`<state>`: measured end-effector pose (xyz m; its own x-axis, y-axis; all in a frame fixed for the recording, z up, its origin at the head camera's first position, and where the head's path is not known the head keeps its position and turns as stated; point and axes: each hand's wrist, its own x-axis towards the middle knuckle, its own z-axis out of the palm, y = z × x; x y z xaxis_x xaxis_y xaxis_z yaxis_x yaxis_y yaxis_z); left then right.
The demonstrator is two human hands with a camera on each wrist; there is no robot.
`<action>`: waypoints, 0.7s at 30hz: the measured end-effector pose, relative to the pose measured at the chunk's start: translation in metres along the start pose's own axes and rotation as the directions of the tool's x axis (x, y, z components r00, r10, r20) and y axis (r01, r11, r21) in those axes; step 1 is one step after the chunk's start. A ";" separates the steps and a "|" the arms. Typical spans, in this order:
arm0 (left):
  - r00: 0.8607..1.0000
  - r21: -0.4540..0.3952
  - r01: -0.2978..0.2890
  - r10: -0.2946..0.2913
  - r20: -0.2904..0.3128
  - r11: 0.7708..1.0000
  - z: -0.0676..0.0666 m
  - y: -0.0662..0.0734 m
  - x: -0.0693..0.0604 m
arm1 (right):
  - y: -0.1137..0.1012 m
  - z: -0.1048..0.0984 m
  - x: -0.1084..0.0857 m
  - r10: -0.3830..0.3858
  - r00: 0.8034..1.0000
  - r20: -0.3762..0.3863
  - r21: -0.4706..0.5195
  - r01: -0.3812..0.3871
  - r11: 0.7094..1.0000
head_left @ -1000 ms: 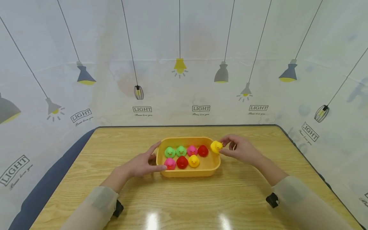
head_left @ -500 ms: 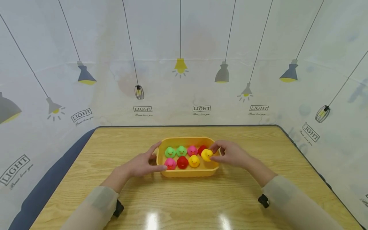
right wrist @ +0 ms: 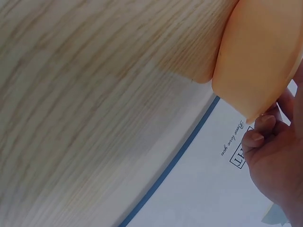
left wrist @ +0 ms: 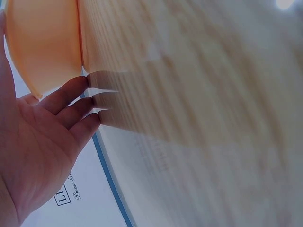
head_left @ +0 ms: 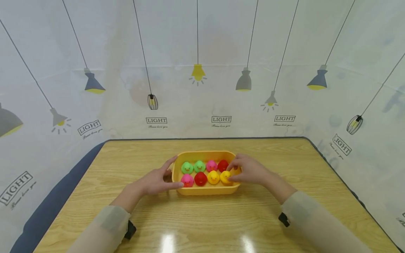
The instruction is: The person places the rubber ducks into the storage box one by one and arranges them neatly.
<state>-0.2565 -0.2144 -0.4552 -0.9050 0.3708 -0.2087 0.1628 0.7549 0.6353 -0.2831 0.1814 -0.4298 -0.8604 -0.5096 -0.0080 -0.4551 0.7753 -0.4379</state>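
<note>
A shallow yellow-orange plastic tray [head_left: 202, 190] lies on the wooden table, holding small rubber ducks in two rows. The left hand [head_left: 158, 180] rests at the tray's left end, thumb over the front rim and index finger along the back left; the left wrist view shows its other fingers extended beside the tray wall [left wrist: 45, 45]. Inside the right end, the right hand [head_left: 251, 169] pinches a yellow rubber duck [head_left: 225, 177] between thumb and fingers, low in the front row. In the right wrist view the tray wall [right wrist: 258, 54] hides that duck from sight.
The back row has green ducks [head_left: 187, 168], a pink duck [head_left: 211, 166] and a red duck [head_left: 223, 165]. In front are a pink duck [head_left: 187, 180], a red duck [head_left: 200, 179] and another yellow duck [head_left: 213, 177]. A lamp-printed curtain [head_left: 177, 45] hangs behind the table [head_left: 202, 218].
The right hand has carried the yellow duck from the tray's right rim leftward and down into the front row, beside the other yellow duck. The left hand has stayed in place.
</note>
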 end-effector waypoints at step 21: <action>1.000 -0.006 -0.004 0.004 -0.004 1.000 0.001 -0.002 0.001 | 0.003 0.004 0.007 0.015 0.999 0.050 0.037 -0.016 0.999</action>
<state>-0.2576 -0.2148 -0.4571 -0.9057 0.3719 -0.2035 0.1640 0.7500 0.6408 -0.2894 0.1788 -0.4348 -0.8543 -0.5163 -0.0594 -0.4322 0.7692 -0.4707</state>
